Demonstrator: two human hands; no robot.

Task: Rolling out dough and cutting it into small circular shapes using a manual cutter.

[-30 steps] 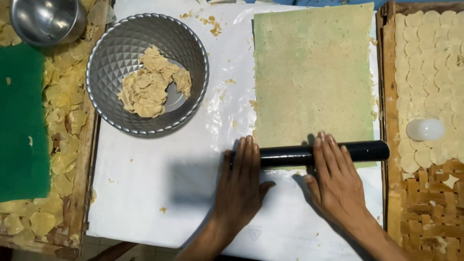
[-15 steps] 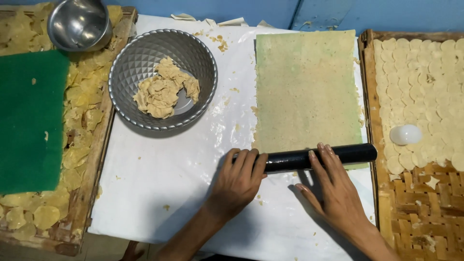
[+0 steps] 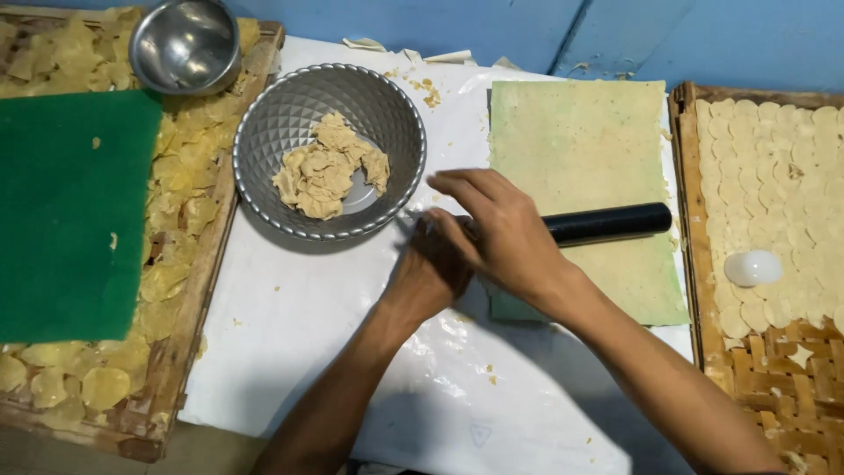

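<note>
On the white sheet, both hands, left and right, press flat-open on the black rolling pin.

Rolling pin: black, smooth, semi-gloss, likely plastic; dough sheet: pale green, matt, finely speckled; faceted bowl: grey metal, embossed diamond pattern, dull sheen; small bowl: polished metal, glossy; desk cover: white plastic film, wrinkled, slightly shiny; mat: green, matt, fine-textured; right tray: woven bamboo strips, rough; left tray frame: raw wood, worn.
</note>
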